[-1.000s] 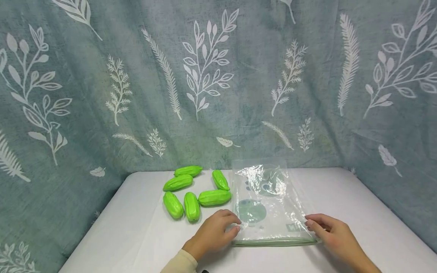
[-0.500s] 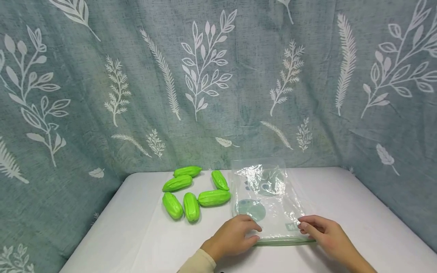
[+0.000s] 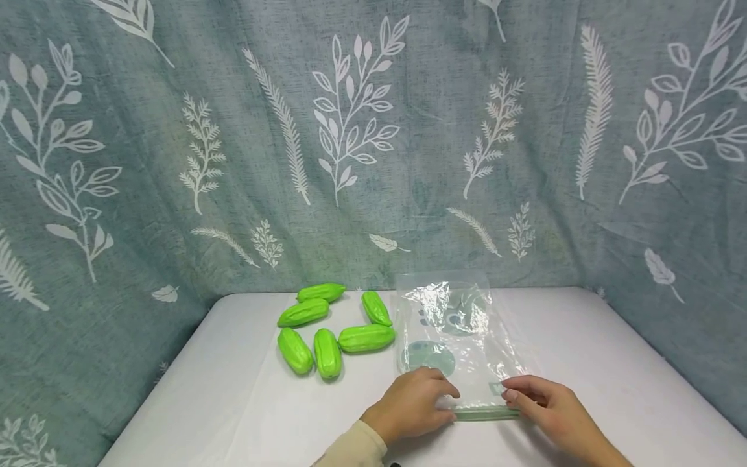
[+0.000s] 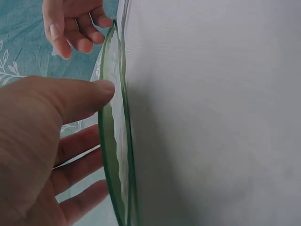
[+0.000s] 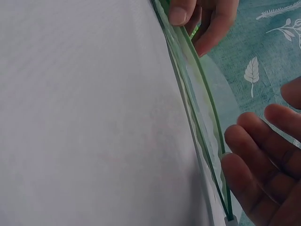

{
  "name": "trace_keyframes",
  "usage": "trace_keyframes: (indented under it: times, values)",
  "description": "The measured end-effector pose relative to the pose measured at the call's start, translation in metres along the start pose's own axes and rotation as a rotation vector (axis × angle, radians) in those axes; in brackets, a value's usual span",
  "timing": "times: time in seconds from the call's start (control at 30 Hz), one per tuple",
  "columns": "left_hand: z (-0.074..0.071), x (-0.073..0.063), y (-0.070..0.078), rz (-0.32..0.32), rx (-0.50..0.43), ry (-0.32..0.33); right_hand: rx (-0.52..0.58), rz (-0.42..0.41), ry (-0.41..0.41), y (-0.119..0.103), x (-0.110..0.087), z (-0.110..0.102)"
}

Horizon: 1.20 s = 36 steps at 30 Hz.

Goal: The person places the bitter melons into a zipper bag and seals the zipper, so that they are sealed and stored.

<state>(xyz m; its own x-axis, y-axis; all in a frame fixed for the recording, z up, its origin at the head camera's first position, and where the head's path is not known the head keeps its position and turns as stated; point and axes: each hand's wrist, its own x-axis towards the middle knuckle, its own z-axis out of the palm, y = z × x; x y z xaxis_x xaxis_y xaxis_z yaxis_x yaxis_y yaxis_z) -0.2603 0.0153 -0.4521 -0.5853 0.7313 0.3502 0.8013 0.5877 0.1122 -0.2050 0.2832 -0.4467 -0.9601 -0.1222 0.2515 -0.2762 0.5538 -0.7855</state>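
A clear plastic zip bag point(image 3: 473, 363) with pale green printed shapes lies flat on the table, its green zip edge toward me. My left hand point(image 3: 417, 402) grips the upper lip near the bag's left part, thumb point(image 4: 101, 92) over the green rim point(image 4: 113, 188). In both wrist views the mouth gapes, a slit showing between the two green strips. At the right part of that edge is my right hand point(image 3: 545, 402), its fingers point(image 5: 254, 129) loosely bent and one fingertip right at the rim. A small whitish tab point(image 5: 230, 220) sits at the zip's end.
Several bright green ridged gourd-shaped vegetables point(image 3: 366, 338) lie left of the bag, one close to its left side. The table point(image 3: 583, 337) has a white cover. Green-grey leaf-patterned cloth point(image 3: 233, 162) hangs behind it and on both sides.
My left hand has moved right, from the bag's left edge along the zip edge. My right hand has shifted slightly left, closer to it. The vegetables stay in place.
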Motion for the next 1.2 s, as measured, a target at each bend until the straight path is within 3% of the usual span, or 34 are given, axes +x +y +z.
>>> trace_keyframes:
  times: [0.2,0.47,0.83,0.97,1.2]
  values:
    - [0.003,0.001,0.0,-0.027,0.017,0.007,-0.006,-0.019,0.019,-0.001,-0.003,0.003]
    - [0.006,0.003,-0.002,-0.045,0.006,0.065,0.031,-0.068,-0.009,0.001,-0.007,0.005]
    - [0.006,0.002,0.0,-0.034,0.008,0.073,-0.111,-0.192,-0.088,0.008,-0.008,0.001]
    - [0.006,0.002,0.0,-0.023,0.003,0.076,-0.158,-0.248,-0.037,0.01,-0.006,0.003]
    - [0.005,0.002,-0.001,-0.004,0.012,0.103,-0.269,-0.321,0.14,0.012,-0.001,0.006]
